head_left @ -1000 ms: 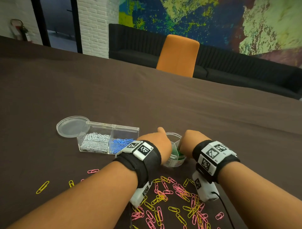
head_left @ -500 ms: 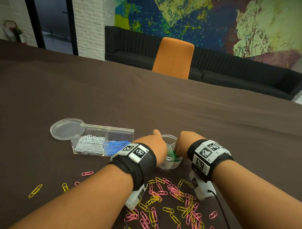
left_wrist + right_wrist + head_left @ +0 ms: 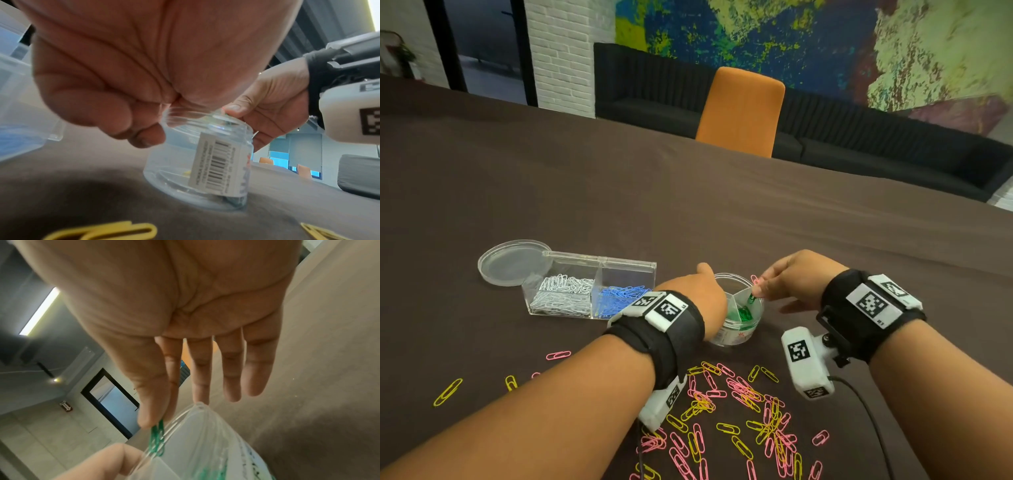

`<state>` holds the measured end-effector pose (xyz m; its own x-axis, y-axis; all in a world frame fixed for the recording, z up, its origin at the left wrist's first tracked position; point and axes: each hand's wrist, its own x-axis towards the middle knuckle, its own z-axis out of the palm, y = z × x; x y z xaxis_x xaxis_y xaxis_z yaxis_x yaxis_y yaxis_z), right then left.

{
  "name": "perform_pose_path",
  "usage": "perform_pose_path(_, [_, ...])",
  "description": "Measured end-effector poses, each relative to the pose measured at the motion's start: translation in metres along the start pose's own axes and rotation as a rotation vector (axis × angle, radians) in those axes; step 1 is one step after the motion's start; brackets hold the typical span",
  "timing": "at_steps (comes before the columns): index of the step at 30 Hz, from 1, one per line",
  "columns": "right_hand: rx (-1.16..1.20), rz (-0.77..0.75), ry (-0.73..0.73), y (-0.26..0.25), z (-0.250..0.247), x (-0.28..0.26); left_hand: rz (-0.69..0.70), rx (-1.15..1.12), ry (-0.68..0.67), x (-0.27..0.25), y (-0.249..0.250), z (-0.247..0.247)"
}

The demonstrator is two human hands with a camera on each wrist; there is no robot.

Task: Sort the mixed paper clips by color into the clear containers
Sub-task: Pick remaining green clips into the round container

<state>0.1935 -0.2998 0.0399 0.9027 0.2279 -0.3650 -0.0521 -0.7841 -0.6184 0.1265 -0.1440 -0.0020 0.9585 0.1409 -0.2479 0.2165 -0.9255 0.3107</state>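
Observation:
A round clear jar [image 3: 748,317] with dividers stands on the brown table and holds green clips in one section. My left hand [image 3: 700,294] grips its left side, and in the left wrist view the curled fingers [image 3: 115,116] sit at the jar's rim [image 3: 207,116]. My right hand [image 3: 758,291] is over the jar's right edge, thumb and forefinger pinching a green paper clip [image 3: 750,298] that hangs into the jar. The right wrist view shows the same green clip [image 3: 157,439] under the thumb, other fingers straight. A bit of pink shows at those fingertips.
A clear two-part box [image 3: 626,269] to the left holds white clips [image 3: 561,294] and blue clips [image 3: 619,295]; a round lid [image 3: 512,262] lies beside it. Pink and yellow clips [image 3: 739,411] are scattered near me. A black cable [image 3: 866,411] trails at the right.
My right hand has risen out of the jar and moved slightly right, now showing a green clip pinched at its fingertips. The left hand stays on the jar.

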Motion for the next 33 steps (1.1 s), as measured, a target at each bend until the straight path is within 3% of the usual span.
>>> perform_pose_path(4, [-0.005, -0.066, -0.056, 0.005, -0.002, 0.001, 0.03, 0.021, 0.029, -0.001, -0.003, -0.002])
perform_pose_path(7, [-0.157, -0.167, -0.056, 0.006, 0.003, 0.001, 0.175, -0.013, 0.303, 0.001, -0.008, -0.005])
perform_pose_path(9, [-0.269, -0.243, -0.036, 0.006, 0.007, 0.0, 0.284, -0.127, 0.378, 0.002, -0.004, -0.008])
perform_pose_path(12, [-0.296, -0.346, -0.007, 0.004, 0.008, 0.0, 0.309, -0.266, 0.272, 0.003, 0.003, -0.013])
perform_pose_path(17, [-0.249, -0.39, -0.01, 0.004, 0.005, -0.005, 0.292, -0.265, 0.249, 0.006, 0.004, -0.022])
perform_pose_path(25, [-0.379, -0.342, 0.03, 0.01, 0.016, 0.0, 0.237, -0.145, 0.204, 0.004, -0.014, -0.032])
perform_pose_path(33, [-0.171, -0.177, 0.102, 0.021, 0.023, 0.0, 0.289, -0.068, 0.19, 0.001, -0.024, -0.025])
